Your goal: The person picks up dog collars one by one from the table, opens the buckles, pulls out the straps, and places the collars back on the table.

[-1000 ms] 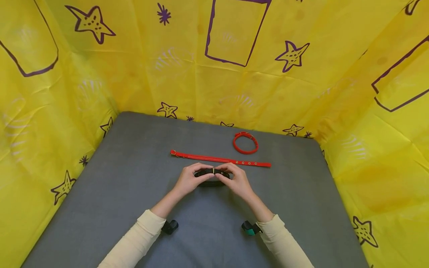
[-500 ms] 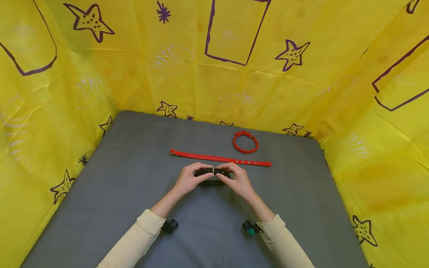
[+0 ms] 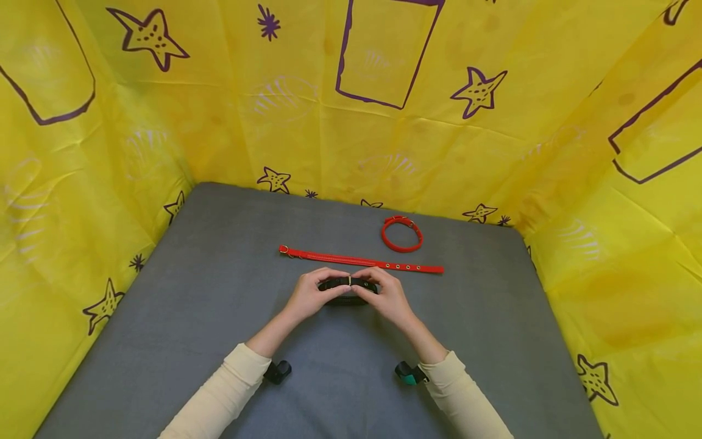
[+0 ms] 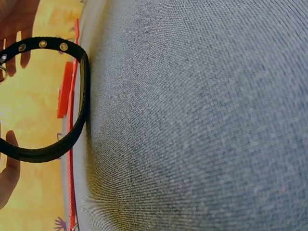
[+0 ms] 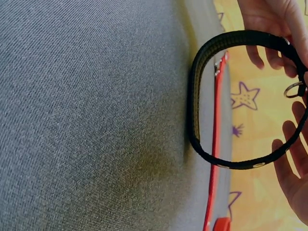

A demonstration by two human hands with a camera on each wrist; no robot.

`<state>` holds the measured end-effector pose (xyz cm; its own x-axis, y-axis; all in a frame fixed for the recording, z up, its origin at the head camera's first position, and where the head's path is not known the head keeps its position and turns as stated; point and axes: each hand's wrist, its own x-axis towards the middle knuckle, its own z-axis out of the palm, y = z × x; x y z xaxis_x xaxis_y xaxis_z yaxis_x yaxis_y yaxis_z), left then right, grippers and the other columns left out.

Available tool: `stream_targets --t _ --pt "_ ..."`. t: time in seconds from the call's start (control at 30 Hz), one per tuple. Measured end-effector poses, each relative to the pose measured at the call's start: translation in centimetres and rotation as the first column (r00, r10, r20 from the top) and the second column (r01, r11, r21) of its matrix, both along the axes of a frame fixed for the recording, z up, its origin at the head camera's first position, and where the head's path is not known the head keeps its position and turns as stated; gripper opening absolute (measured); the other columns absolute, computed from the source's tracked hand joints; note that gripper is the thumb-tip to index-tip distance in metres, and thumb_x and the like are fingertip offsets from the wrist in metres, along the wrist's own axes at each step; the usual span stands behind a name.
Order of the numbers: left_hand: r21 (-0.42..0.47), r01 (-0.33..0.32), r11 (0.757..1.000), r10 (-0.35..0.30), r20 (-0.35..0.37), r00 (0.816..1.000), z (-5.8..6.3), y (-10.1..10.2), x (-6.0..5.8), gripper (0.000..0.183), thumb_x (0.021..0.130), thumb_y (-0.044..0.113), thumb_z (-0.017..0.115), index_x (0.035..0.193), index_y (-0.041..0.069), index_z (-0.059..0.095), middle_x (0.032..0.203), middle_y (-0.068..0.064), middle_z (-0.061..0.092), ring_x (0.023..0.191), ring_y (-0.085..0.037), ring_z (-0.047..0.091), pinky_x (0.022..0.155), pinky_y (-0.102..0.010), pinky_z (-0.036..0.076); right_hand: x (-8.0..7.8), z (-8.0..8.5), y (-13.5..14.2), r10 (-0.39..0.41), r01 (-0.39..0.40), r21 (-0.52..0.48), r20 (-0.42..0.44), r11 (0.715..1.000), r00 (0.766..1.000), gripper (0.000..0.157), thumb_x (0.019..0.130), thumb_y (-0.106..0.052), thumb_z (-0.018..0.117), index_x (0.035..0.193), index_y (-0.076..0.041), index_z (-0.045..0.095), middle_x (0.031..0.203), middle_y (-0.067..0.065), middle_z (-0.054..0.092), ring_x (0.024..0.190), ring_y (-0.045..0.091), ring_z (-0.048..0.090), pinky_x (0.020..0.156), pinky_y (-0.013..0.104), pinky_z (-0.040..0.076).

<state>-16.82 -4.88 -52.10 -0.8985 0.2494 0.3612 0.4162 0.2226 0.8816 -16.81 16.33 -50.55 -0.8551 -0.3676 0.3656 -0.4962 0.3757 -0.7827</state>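
Observation:
A black buckled collar [image 3: 347,300] stands on its edge on the grey surface, closed into a loop. My left hand [image 3: 309,297] pinches its upper band left of the metal buckle [image 3: 349,280], thumb in front and fingers behind. On the other side of the buckle, my right hand [image 3: 392,297] pinches the band in the same way. Both thumb tips nearly meet there. The left wrist view shows the loop [image 4: 83,110] with metal eyelets along one stretch. A metal ring [image 5: 291,90] hangs inside the loop in the right wrist view.
Just beyond the hands, a red collar [image 3: 340,259] lies stretched out flat, its eyelets toward the right. Farther back is a second red collar [image 3: 402,249], fastened into a ring. Yellow cloth [image 3: 351,140] with purple drawings walls the back and sides of the grey surface [image 3: 236,231].

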Motion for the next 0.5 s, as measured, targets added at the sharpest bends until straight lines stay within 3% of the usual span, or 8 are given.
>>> stream_targets --t 0.27,0.5 --pt "0.030 0.026 0.999 -0.027 0.018 0.999 0.11 -0.26 0.07 0.027 0.083 0.019 0.079 0.109 0.015 0.074 0.103 0.004 0.071 0.092 -0.013 0.065 0.077 -0.031 0.053 0.03 -0.19 0.68 -0.035 0.035 0.014 0.004 0.999 0.999 0.019 0.087 -0.020 0.076 0.105 -0.019 0.070 0.102 -0.006 0.066 0.095 0.011 0.062 0.084 0.036 0.053" --pt "0.031 0.016 0.999 -0.017 0.033 0.999 0.36 -0.44 0.11 0.028 0.083 0.021 0.080 0.109 0.016 0.074 0.103 0.003 0.071 0.091 -0.014 0.065 0.076 -0.031 0.053 0.20 0.12 1.05 -0.060 0.061 0.022 -0.029 0.998 0.998 0.020 0.085 -0.011 0.077 0.104 -0.013 0.070 0.100 0.000 0.067 0.093 0.016 0.063 0.083 0.039 0.053"
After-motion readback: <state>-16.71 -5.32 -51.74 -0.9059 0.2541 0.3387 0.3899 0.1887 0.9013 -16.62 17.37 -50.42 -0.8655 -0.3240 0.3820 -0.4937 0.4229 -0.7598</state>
